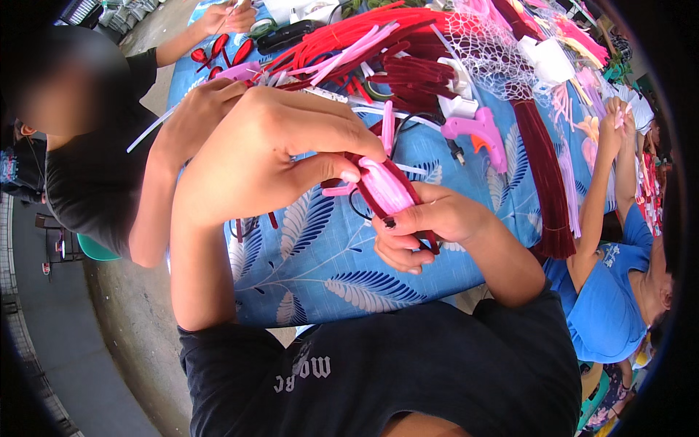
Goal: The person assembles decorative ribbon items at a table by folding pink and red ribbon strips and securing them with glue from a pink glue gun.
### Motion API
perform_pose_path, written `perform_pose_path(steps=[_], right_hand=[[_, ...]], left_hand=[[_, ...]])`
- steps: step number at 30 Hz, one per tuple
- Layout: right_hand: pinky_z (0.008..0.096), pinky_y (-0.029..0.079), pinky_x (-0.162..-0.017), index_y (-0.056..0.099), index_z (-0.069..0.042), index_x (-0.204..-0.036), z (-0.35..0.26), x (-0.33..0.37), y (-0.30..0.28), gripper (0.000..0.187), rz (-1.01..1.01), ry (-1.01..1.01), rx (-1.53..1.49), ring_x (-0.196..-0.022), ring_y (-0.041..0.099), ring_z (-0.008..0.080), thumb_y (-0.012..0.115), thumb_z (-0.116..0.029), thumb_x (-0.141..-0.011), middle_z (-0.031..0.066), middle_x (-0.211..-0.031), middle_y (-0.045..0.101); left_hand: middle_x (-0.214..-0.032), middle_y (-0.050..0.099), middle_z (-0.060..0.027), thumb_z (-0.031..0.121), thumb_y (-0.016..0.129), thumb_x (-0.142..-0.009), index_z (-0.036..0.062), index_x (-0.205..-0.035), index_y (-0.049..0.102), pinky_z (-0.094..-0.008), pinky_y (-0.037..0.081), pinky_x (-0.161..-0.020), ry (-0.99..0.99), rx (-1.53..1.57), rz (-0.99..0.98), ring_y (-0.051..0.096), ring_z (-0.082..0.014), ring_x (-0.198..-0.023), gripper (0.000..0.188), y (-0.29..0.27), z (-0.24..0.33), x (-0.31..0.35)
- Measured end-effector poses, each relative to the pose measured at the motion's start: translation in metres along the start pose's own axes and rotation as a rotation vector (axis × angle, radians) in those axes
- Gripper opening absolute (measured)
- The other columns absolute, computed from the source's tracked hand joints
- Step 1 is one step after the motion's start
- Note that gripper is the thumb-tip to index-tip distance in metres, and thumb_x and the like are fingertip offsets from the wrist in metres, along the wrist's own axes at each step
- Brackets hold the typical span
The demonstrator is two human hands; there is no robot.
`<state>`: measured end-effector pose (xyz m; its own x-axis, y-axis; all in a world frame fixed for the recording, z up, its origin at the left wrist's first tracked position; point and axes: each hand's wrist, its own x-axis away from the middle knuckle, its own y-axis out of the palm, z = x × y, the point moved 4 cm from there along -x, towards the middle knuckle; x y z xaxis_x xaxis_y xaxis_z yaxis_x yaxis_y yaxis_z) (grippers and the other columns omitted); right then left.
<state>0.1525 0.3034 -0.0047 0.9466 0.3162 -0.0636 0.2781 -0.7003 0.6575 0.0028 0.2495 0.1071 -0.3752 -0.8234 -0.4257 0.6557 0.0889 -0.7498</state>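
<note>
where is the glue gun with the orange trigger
In the head view, the glue gun lies right of centre on the blue tablecloth, beyond the right hand, left of the dark-red bundle.

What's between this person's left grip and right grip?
The head view shows a dark red and pink piece, its upper end at the left grip, its lower part in the right grip.

Exposure bright; light soft, daylight-like. Left hand (273, 142), right hand (444, 218) and pink strip (387, 188) between them fairly sharp, strip's middle washed pale. White block (551, 60) beyond the right hand near clipping. Black T-shirt (408, 364) below both hands runs dark. Left of the left hand: co-worker's head (62, 91) blurred, pavement (120, 320) fisheye-bent. Black vignette in corners.
</note>
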Motion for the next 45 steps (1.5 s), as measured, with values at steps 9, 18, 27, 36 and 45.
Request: perform_pose_path(steps=[9, 18, 27, 36, 45], right_hand=[[0.0319, 0.044, -0.054, 0.043, -0.007, -0.072, 0.0, 0.001, 0.0, 0.033, 0.004, 0.008, 0.005, -0.05, 0.047, 0.0146, 0.048, -0.028, -0.097, 0.0066, -0.059, 0.047], [0.0305, 0.043, -0.052, 0.043, -0.007, -0.072, 0.0, -0.001, -0.001, 0.033, 0.003, -0.004, 0.015, -0.048, 0.047, 0.0136, 0.05, -0.029, -0.096, 0.0059, -0.059, 0.046], [0.0296, 0.043, -0.052, 0.042, -0.008, -0.072, -0.001, 0.001, -0.001, 0.033, -0.007, -0.021, 0.011, -0.048, 0.046, 0.0133, 0.049, -0.029, -0.097, 0.006, -0.057, 0.046], [0.03, 0.044, -0.054, 0.042, -0.008, -0.073, 0.0, 0.002, -0.002, 0.034, -0.012, -0.006, 0.069, -0.051, 0.048, 0.0134, 0.047, -0.029, -0.098, 0.0057, -0.059, 0.047], [0.0295, 0.044, -0.054, 0.042, -0.008, -0.073, -0.001, 0.0, -0.001, 0.033, 0.023, 0.012, 0.084, -0.051, 0.048, 0.0132, 0.048, -0.029, -0.098, 0.0053, -0.06, 0.047]], left_hand=[[-0.081, 0.069, -0.0134, -0.018, 0.062, -0.068, -0.0024, -0.084, 0.071, -0.0285, 0.054, -0.062, -0.04, 0.116, 0.024, 0.069, -0.0221, -0.072, 0.023, 0.002, -0.004, 0.003], [-0.08, 0.069, -0.0134, -0.019, 0.06, -0.066, -0.0024, -0.082, 0.071, -0.0279, 0.054, -0.061, -0.006, 0.085, 0.023, 0.069, -0.0203, -0.071, 0.026, 0.002, -0.004, 0.002], [-0.084, 0.069, -0.0116, 0.001, 0.073, -0.072, 0.002, -0.097, 0.072, -0.0289, 0.054, -0.068, -0.076, 0.156, 0.127, 0.069, -0.02, -0.078, 0.025, 0.002, -0.004, 0.001], [-0.079, 0.07, -0.0077, 0.005, 0.078, -0.067, 0.0058, -0.091, 0.074, -0.0269, 0.046, -0.062, 0.001, -0.052, 0.04, 0.067, -0.0169, -0.072, 0.024, 0.0, 0.01, 0.002], [-0.075, 0.068, -0.0136, -0.008, 0.072, -0.071, -0.0026, -0.09, 0.072, -0.0274, 0.047, -0.054, -0.075, 0.104, 0.031, 0.067, -0.0197, -0.065, 0.019, 0.005, -0.003, 0.006]])
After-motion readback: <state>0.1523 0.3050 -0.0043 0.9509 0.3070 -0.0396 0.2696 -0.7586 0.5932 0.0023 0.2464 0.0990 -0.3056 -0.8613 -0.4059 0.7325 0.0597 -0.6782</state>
